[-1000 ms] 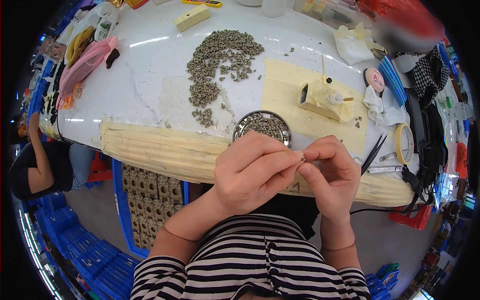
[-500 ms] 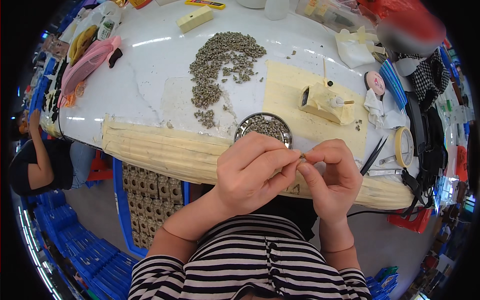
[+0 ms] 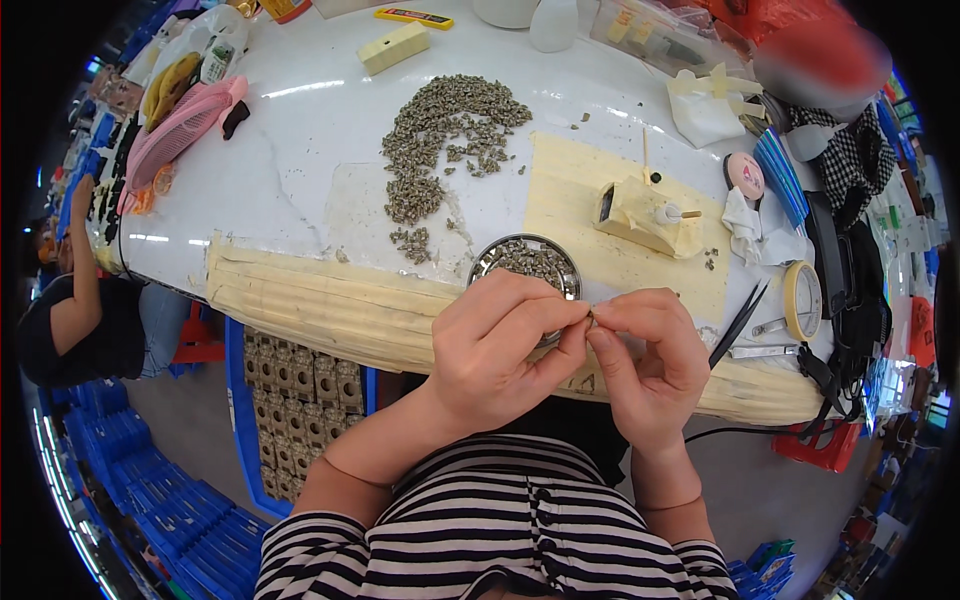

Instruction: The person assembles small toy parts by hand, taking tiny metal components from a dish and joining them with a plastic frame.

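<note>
My left hand [image 3: 500,350] and my right hand [image 3: 655,370] meet just over the table's near edge, fingertips pinched together. Between them is a tiny metal part [image 3: 591,314], mostly hidden by the fingers. Right behind my left hand stands a round metal dish [image 3: 522,238] full of small metal parts; my fingers cover its near side. Farther back, a curved pile of similar small metal parts [image 3: 455,100] lies on the white table [image 3: 300,150]. Black tweezers [image 3: 738,325] rest to the right of my right hand.
A tape-wrapped block [image 3: 650,218] sits on a cream sheet [image 3: 560,190], with a tape roll [image 3: 803,300] to its right. A blue crate [image 3: 243,410] of metal pieces stands below the table edge. Another person [image 3: 70,310] is at the far left.
Both hands have shifted slightly left, still pinching at the same small part. The view has tilted a little, so the table's things appear slightly lower.
</note>
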`<action>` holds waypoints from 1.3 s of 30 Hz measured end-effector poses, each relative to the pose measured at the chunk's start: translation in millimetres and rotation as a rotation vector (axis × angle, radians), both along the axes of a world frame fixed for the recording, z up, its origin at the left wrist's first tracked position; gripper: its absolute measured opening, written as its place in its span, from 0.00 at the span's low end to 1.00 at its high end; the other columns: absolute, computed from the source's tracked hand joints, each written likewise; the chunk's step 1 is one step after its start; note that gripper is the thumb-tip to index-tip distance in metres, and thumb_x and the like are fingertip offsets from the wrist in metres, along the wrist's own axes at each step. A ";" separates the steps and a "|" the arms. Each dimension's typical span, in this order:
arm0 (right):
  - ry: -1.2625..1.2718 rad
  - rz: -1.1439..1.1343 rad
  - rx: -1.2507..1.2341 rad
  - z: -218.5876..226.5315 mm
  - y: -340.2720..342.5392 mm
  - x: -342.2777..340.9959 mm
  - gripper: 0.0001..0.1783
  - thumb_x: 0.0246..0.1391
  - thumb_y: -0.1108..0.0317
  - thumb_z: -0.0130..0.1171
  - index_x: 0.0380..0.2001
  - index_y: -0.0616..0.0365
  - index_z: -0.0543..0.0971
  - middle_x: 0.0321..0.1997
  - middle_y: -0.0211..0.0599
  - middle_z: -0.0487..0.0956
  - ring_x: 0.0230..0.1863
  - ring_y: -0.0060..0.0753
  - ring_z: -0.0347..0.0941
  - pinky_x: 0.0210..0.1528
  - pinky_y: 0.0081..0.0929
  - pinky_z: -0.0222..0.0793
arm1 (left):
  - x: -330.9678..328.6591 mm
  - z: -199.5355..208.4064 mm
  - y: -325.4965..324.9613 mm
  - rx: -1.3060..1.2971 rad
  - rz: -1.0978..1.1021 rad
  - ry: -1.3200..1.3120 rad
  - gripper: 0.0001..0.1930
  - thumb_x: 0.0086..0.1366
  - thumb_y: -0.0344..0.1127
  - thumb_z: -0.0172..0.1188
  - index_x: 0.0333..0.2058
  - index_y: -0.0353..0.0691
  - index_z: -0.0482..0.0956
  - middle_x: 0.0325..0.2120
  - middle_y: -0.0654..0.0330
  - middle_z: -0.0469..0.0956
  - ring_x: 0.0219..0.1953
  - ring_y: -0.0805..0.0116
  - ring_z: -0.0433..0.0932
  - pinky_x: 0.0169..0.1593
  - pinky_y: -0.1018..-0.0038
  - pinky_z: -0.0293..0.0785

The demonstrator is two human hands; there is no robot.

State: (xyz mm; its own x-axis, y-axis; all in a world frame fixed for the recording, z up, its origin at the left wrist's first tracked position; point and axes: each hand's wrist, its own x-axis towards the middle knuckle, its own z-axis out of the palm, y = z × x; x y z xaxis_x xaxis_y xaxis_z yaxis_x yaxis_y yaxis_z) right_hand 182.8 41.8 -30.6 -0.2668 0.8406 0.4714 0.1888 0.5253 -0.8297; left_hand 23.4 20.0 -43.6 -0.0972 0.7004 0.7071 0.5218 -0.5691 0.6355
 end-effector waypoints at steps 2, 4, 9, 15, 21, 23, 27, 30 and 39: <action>0.012 -0.020 -0.026 0.6 -2.0 -1.8 0.10 0.44 0.79 0.70 0.32 0.63 0.81 0.32 0.39 0.80 0.32 0.32 0.76 0.35 0.24 0.71 | 0.2 -0.6 0.4 0.010 -0.001 0.002 0.13 0.43 0.20 0.69 0.31 0.36 0.82 0.26 0.59 0.77 0.24 0.64 0.76 0.26 0.73 0.73; 0.028 -0.049 -0.075 1.0 -3.9 -3.3 0.09 0.45 0.77 0.70 0.32 0.63 0.80 0.31 0.38 0.79 0.31 0.31 0.75 0.34 0.23 0.70 | 0.5 -1.0 1.1 0.017 -0.010 0.006 0.13 0.43 0.20 0.69 0.31 0.36 0.82 0.26 0.59 0.77 0.25 0.64 0.76 0.26 0.73 0.73; 0.039 -0.056 -0.133 -2.1 -5.0 -0.5 0.07 0.49 0.77 0.68 0.30 0.63 0.79 0.29 0.36 0.79 0.29 0.27 0.74 0.33 0.21 0.69 | -0.8 1.1 -1.3 0.024 -0.056 0.057 0.13 0.45 0.19 0.71 0.32 0.35 0.83 0.26 0.58 0.79 0.26 0.66 0.78 0.28 0.75 0.73; 0.089 -0.033 -0.243 -2.3 -6.2 0.5 0.02 0.55 0.77 0.62 0.30 0.65 0.79 0.29 0.35 0.78 0.28 0.25 0.73 0.33 0.19 0.69 | -2.4 2.1 0.1 0.046 -0.106 0.041 0.14 0.45 0.19 0.71 0.33 0.35 0.83 0.27 0.58 0.79 0.27 0.65 0.78 0.29 0.75 0.74; 0.124 0.034 -0.330 2.0 -5.1 2.9 0.02 0.56 0.77 0.61 0.31 0.65 0.79 0.29 0.35 0.78 0.29 0.24 0.73 0.35 0.19 0.69 | -3.3 5.8 -0.5 0.034 -0.128 0.018 0.14 0.46 0.18 0.70 0.33 0.35 0.82 0.27 0.59 0.80 0.28 0.66 0.78 0.30 0.76 0.74; 0.148 0.042 -0.332 1.9 -4.8 3.6 0.02 0.56 0.77 0.62 0.31 0.65 0.79 0.30 0.35 0.78 0.30 0.24 0.73 0.35 0.19 0.69 | -2.3 5.6 -0.3 0.030 -0.118 0.025 0.13 0.46 0.18 0.70 0.33 0.35 0.82 0.27 0.58 0.80 0.28 0.66 0.78 0.30 0.76 0.74; 0.145 0.034 -0.271 1.8 -3.8 4.4 0.03 0.52 0.78 0.64 0.31 0.64 0.80 0.30 0.36 0.79 0.30 0.25 0.74 0.35 0.19 0.69 | -1.6 4.2 -0.1 0.018 -0.097 0.047 0.12 0.47 0.18 0.70 0.33 0.34 0.82 0.27 0.58 0.80 0.27 0.66 0.78 0.29 0.76 0.74; 0.094 0.023 -0.138 0.0 -1.2 4.3 0.05 0.49 0.79 0.67 0.31 0.64 0.81 0.31 0.38 0.80 0.30 0.28 0.75 0.35 0.21 0.70 | -0.7 5.7 -1.3 -0.032 -0.069 0.047 0.11 0.47 0.19 0.70 0.31 0.34 0.82 0.27 0.57 0.80 0.26 0.67 0.78 0.28 0.77 0.74; -0.038 -0.037 0.123 3.6 -1.9 -0.1 0.14 0.43 0.81 0.69 0.37 0.63 0.84 0.33 0.39 0.82 0.32 0.33 0.77 0.35 0.24 0.72 | 1.9 3.4 -1.5 -0.081 0.010 0.002 0.11 0.45 0.20 0.71 0.30 0.35 0.82 0.25 0.58 0.79 0.25 0.63 0.77 0.27 0.73 0.73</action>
State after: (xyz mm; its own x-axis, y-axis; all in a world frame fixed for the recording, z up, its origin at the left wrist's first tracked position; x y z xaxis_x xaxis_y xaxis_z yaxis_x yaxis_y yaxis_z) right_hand 182.7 39.9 -27.0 -0.2563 0.7866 0.5617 0.2404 0.6147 -0.7512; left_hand 25.3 18.5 -40.2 -0.1031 0.7544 0.6482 0.5291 -0.5103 0.6780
